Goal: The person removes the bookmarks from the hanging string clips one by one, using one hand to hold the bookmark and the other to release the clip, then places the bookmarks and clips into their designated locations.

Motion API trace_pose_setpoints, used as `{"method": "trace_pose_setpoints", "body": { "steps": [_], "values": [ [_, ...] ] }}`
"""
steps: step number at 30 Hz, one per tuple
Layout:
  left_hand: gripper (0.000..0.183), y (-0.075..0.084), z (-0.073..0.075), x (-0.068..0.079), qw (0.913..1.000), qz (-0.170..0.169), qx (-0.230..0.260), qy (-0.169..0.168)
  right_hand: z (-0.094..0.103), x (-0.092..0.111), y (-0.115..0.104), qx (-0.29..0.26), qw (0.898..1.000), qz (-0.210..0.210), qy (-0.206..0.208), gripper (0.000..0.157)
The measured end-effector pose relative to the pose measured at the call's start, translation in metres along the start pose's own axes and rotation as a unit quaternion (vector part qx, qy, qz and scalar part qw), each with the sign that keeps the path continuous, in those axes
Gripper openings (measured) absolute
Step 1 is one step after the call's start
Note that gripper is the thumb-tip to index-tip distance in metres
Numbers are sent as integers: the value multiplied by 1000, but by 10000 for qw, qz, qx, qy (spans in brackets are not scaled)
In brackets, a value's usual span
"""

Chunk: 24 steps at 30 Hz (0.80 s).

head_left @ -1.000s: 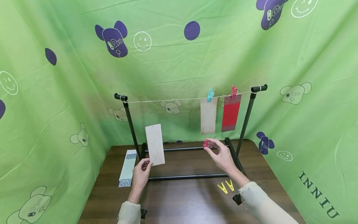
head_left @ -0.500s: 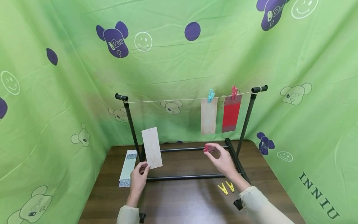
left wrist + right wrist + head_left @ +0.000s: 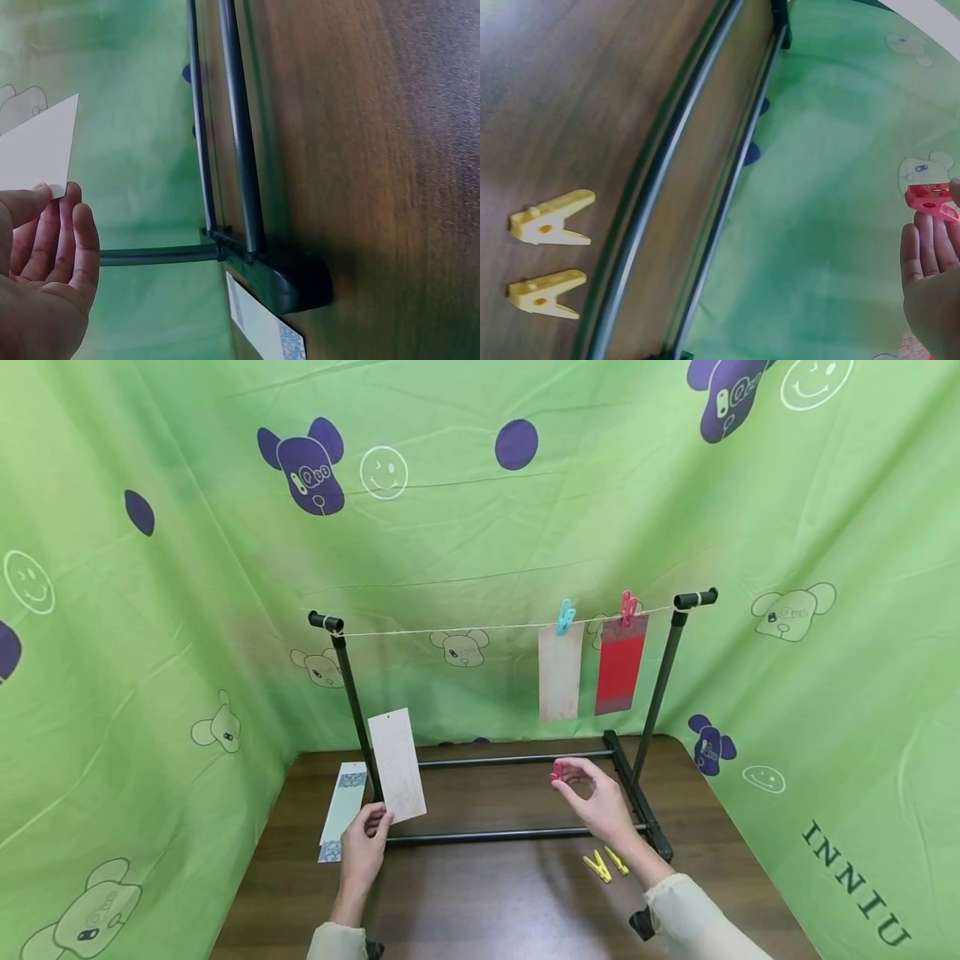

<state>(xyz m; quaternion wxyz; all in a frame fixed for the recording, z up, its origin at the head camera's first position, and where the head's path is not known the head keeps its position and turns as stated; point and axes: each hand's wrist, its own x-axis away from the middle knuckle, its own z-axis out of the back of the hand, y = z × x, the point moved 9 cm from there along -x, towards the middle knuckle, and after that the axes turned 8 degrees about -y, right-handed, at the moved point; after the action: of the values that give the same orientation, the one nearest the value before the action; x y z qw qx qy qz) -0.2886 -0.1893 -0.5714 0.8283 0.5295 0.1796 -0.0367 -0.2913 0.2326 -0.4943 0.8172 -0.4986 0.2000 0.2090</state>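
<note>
My left hand [image 3: 363, 846] pinches the lower left corner of a pale bookmark-like card [image 3: 397, 765] with a small hole at its top. The left wrist view shows thumb and fingers on the card's corner [image 3: 45, 154]. To the right, my right hand [image 3: 600, 797] holds a red clothespin [image 3: 557, 771] between thumb and fingertips, below the string [image 3: 465, 628]. On that string hang a beige card [image 3: 559, 672] under a blue clothespin [image 3: 566, 617] and a red card [image 3: 621, 664] under a pink clothespin [image 3: 628, 607].
A black rack [image 3: 660, 693] carries the string, its two lower bars crossing the table [image 3: 480, 902]. Two yellow clothespins [image 3: 597, 866] lie near the right forearm. A light card with blue patterned bands [image 3: 343, 810] lies at the left. Green patterned cloth [image 3: 450, 552] encloses the table.
My left hand has moved left and down with the pale card. The right hand, holding the red clothespin, has lowered slightly. The hanging cards stay where they were.
</note>
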Motion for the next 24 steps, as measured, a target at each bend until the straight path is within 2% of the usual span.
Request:
{"method": "trace_pose_setpoints", "body": {
  "steps": [6,14,24],
  "values": [
    [8,-6,2,5,9997,232,12,-78,-2,12,9,85,9999,-52,26,36],
    [6,-10,7,9,9999,30,60,125,-5,21,14,269,9994,-113,167,37],
    [7,-22,20,11,9994,223,-140,202,-6,31,23,316,9985,-442,17,33]
  ]
}}
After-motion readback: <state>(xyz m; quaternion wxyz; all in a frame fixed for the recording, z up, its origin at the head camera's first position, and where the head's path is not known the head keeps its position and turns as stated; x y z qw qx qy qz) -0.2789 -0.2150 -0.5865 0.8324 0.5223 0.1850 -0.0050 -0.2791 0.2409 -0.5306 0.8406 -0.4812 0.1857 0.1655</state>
